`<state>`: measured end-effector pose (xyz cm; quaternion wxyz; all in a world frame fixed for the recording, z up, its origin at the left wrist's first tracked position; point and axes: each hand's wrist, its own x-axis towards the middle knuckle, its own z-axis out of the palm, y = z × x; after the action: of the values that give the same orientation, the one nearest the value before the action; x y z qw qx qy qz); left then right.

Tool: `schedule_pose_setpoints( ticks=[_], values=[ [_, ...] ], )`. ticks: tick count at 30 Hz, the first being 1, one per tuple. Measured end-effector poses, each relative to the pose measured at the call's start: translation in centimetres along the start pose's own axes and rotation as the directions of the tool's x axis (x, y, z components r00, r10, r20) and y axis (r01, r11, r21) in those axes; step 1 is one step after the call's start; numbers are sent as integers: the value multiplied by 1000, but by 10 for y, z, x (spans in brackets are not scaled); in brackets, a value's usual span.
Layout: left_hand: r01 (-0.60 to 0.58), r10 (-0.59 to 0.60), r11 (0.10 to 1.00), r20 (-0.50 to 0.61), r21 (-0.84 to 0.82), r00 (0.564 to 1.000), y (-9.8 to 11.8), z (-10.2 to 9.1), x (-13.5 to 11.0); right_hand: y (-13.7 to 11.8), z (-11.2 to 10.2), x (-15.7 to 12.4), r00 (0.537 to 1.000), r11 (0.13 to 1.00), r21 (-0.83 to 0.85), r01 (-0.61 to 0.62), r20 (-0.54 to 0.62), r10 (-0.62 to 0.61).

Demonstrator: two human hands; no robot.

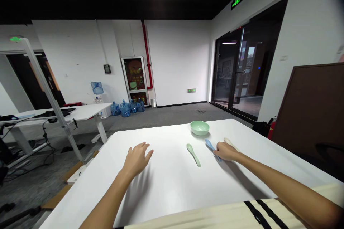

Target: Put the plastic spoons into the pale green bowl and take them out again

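Observation:
My right hand (225,151) is closed on the handle of a blue spoon (209,144), whose bowl points away from me. Partly hidden behind that hand and wrist lies a cream-coloured spoon (228,140). To the left of the blue one, a light green spoon (194,155) rests on the white table (166,186). A green bowl (199,128) stands upright beyond the spoons, near the far edge. My left hand (137,157) is over the left part of the table, fingers spread, holding nothing.
Cream cloth (204,218) with black straps lies along the table's near edge. Another white desk (88,109) with cables stands at the left. Blue water jugs (125,108) are on the floor by the wall. A dark brown panel (314,114) rises at the right.

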<state>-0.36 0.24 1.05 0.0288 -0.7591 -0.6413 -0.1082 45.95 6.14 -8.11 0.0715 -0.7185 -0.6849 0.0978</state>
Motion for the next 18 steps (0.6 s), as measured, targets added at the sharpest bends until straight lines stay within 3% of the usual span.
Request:
schedule_pose_setpoints(
  ticks=[18],
  values=[
    [-8,8,1000,-6,11,1000,-3,5,3,13,13,8,999,1000,2,-21,34,21]
  ],
)
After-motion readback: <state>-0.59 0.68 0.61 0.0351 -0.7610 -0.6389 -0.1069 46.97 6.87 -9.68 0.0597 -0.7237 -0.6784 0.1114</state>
